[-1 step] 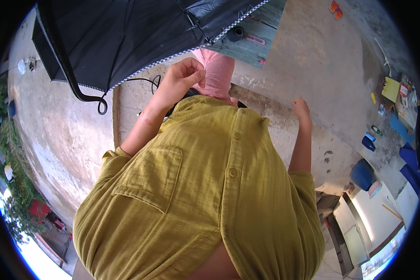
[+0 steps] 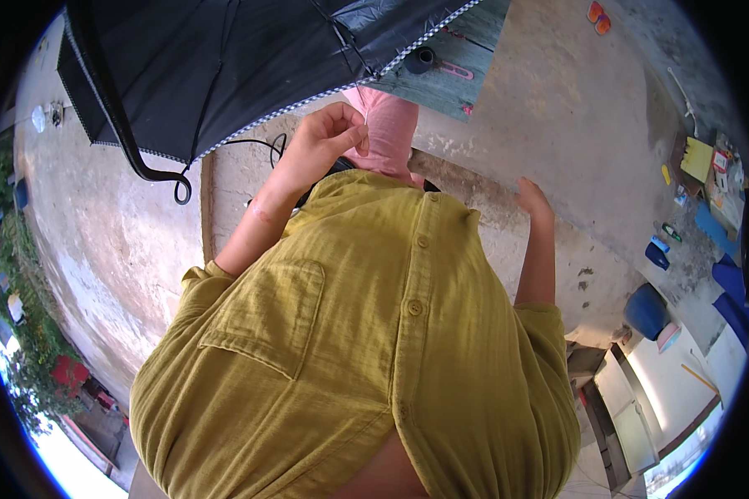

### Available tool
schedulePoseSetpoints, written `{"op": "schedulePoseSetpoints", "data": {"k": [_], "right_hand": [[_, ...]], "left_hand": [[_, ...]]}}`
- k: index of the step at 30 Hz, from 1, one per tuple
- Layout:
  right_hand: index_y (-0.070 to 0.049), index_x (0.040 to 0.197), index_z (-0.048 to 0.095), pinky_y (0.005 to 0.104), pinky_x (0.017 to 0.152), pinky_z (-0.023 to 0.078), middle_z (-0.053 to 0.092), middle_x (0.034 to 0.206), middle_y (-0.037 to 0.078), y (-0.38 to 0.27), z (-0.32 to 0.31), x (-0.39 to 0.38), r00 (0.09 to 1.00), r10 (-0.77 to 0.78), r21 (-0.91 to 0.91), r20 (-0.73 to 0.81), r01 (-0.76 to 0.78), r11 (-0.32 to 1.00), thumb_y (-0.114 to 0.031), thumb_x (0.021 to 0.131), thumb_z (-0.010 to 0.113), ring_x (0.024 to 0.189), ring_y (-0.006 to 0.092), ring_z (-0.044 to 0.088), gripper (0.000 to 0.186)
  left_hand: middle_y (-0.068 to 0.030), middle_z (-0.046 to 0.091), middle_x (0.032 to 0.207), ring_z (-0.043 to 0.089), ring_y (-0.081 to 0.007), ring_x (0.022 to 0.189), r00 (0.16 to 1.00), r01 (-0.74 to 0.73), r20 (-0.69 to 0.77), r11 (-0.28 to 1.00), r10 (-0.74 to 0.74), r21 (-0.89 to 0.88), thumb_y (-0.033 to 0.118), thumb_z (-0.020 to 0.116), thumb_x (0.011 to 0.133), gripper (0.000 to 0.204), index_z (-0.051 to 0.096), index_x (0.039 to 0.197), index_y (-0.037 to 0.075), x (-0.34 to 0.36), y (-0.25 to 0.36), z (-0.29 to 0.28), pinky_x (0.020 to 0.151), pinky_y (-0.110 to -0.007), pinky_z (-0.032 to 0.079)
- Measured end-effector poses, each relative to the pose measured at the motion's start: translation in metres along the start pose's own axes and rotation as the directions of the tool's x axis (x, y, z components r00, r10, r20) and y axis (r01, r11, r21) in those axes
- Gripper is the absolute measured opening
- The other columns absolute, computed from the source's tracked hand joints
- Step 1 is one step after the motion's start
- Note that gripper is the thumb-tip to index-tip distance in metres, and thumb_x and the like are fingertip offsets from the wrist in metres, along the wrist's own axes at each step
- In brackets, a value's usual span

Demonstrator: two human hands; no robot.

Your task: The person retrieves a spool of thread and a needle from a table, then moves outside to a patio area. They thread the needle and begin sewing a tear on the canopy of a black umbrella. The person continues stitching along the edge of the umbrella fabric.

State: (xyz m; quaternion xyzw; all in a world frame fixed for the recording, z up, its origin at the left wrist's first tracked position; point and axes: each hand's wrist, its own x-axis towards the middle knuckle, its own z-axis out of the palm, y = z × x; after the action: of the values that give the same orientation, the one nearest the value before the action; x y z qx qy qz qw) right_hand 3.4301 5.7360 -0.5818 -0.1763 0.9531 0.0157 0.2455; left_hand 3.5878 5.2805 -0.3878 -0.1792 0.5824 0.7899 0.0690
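Observation:
I look down over my mustard-yellow buttoned shirt. My left hand is raised in front of my chest, its fingertips pinched on the edge of a pink cloth that hangs just below the rim of an open black umbrella. The umbrella's hooked black handle curves down at the left. My right hand is held up at the right with nothing in it, fingers loosely extended over a rough concrete ledge.
A teal wooden board with a black round object and a pink tool lies beyond the umbrella. A black cable runs along the ledge. Blue containers and several small items sit on the ground at the right. Plants line the left rim.

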Motion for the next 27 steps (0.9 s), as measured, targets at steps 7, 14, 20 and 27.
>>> {"op": "schedulePoseSetpoints", "data": {"k": [7, 14, 20, 27], "right_hand": [[-0.002, 0.09, 0.061, 0.034, 0.069, 0.049, 0.061, 0.091, 0.011, -0.189, -0.084, 0.074, 0.936, -0.094, 0.736, -0.338, 0.326, 0.593, -0.002, 0.071, 0.067, 0.077, 0.0272, 0.06, 0.02], [-0.004, 0.091, 0.066, 0.0416, 0.076, 0.047, 0.063, 0.092, 0.014, -0.26, -0.069, 0.141, 0.919, -0.122, 0.514, -0.375, 0.316, 0.798, -0.008, 0.067, 0.071, 0.085, 0.0308, 0.06, 0.025], [-0.004, 0.087, 0.067, 0.0346, 0.067, 0.049, 0.066, 0.081, 0.013, -0.255, -0.076, 0.146, 0.88, -0.102, 0.56, -0.463, 0.38, 0.736, -0.008, 0.074, 0.067, 0.07, 0.026, 0.063, 0.013], [0.0, 0.084, 0.065, 0.0212, 0.057, 0.044, 0.062, 0.07, 0.001, -0.266, -0.135, 0.131, 0.925, -0.06, 0.897, -0.375, 0.378, 0.23, -0.007, 0.08, 0.065, 0.061, 0.0066, 0.054, 0.008]], "left_hand": [[-0.0019, 0.059, 0.078, 0.056, -0.009, 0.077, 0.999, 0.028, 0.022, 0.999, -0.029, 0.029, 0.005, 0.054, 0.089, 0.004, 0.054, 0.087, 0.001, 0.011, -0.007, 0.017, 0.074, -0.023, 0.043], [0.0012, 0.057, 0.08, 0.054, -0.0048, 0.074, 0.999, 0.055, -0.005, 0.997, -0.054, 0.05, 0.004, 0.056, 0.087, 0.003, 0.055, 0.089, 0.001, 0.011, -0.005, 0.027, 0.068, -0.02, 0.045], [0.0008, 0.058, 0.08, 0.054, -0.0051, 0.074, 0.996, 0.074, -0.064, 0.995, -0.069, 0.068, 0.004, 0.056, 0.087, 0.004, 0.055, 0.089, 0.001, 0.007, -0.012, 0.019, 0.068, -0.02, 0.045], [0.0002, 0.059, 0.081, 0.054, -0.0053, 0.075, 0.994, 0.079, -0.079, 0.997, -0.077, 0.027, 0.006, 0.057, 0.087, 0.006, 0.056, 0.09, 0.001, 0.007, -0.009, 0.019, 0.069, -0.02, 0.045]]}}
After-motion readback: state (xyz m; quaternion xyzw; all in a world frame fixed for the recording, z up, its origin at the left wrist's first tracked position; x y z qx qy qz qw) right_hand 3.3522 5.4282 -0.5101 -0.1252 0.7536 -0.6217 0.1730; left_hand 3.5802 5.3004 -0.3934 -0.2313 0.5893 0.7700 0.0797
